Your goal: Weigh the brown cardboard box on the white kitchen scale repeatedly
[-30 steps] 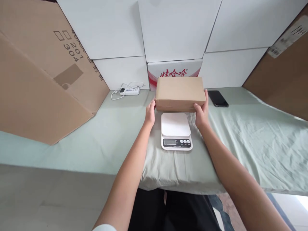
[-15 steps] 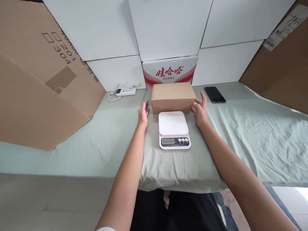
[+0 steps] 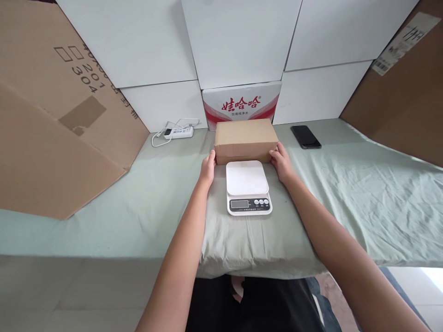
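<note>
Closing back in on the box

Half a second ago both hands stood off the brown cardboard box (image 3: 246,139), fingers spread; now left hand (image 3: 208,167) and right hand (image 3: 281,162) press its two lower front corners, fingers curled against the sides. Box sits on the green sheet (image 3: 363,193), between the hands, just behind the white scale (image 3: 248,186), in front of the red-and-white carton (image 3: 241,103). Scale platform bare. Black phone (image 3: 305,136) right of box, power strip (image 3: 178,132) left.
</note>
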Tool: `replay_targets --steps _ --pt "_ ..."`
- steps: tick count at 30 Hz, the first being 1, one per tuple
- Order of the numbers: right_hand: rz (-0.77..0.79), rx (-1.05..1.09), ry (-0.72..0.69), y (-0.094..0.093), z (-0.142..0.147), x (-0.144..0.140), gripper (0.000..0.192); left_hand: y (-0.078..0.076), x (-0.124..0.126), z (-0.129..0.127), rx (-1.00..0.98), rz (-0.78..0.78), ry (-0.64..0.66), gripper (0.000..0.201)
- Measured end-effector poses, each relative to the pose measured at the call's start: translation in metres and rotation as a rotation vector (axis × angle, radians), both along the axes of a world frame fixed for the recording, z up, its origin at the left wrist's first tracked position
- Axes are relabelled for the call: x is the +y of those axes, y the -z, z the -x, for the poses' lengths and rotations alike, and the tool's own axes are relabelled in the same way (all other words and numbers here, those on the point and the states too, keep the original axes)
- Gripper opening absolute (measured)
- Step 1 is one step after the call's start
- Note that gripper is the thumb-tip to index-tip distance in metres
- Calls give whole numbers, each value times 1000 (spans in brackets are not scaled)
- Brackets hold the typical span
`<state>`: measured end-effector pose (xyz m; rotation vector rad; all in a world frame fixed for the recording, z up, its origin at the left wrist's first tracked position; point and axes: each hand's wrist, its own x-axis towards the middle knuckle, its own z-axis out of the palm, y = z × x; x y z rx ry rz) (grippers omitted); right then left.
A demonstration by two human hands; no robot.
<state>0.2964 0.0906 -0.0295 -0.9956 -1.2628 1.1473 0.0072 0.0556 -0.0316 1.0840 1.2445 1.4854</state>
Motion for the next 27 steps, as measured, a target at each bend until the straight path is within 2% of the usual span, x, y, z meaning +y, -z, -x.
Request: replay_targets --steps 4,8,14,27 --pt "-27 -5 -4 -1 1 2 60 -3 -2 -1 -3 11 -11 65" --pt "-33 -26 15 -2 3 3 60 -3 -4 -2 0 -3 -9 71" --pt "-122 -116 36 -2 3 4 60 -4 -4 -2 -9 -2 -13 77" --pt "-94 -68 61 -2 6 -1 60 -7 -3 1 -34 23 -31 77"
